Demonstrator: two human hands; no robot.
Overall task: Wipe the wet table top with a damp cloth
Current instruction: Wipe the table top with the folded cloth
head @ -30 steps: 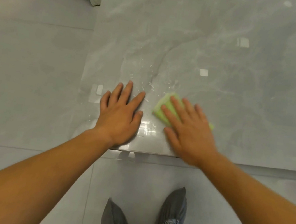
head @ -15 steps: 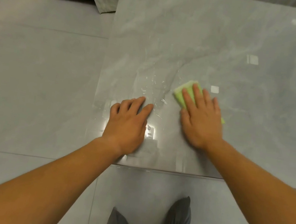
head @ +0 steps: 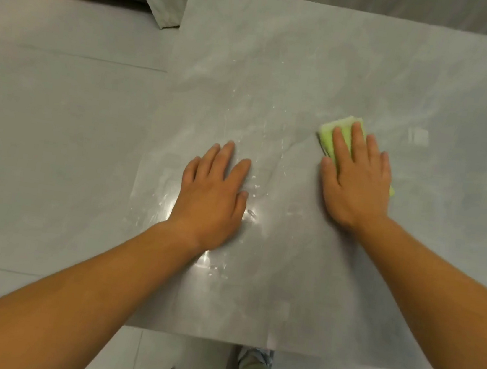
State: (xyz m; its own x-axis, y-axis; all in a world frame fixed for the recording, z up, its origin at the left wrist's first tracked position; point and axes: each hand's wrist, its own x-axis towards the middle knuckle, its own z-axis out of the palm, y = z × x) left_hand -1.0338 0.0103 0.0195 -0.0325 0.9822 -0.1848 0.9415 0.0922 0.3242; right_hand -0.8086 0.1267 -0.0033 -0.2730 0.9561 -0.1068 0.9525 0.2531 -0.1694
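I am pressing the green cloth [head: 336, 131] flat against the grey surface [head: 313, 69].
My right hand [head: 357, 180] is lying on the cloth with straight, spread fingers, covering most of it. My left hand [head: 212, 199] is resting flat and wide on the bare surface, well apart from the cloth, with water drops [head: 254, 185] glinting beside it.

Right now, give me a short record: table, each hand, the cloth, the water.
table: grey marbled top
left hand: flat on the table, fingers straight, holds nothing
cloth: green, folded, lying on the table
right hand: flat on the cloth, pressing it down
water: droplets and sheen around the left hand, to the left of the cloth
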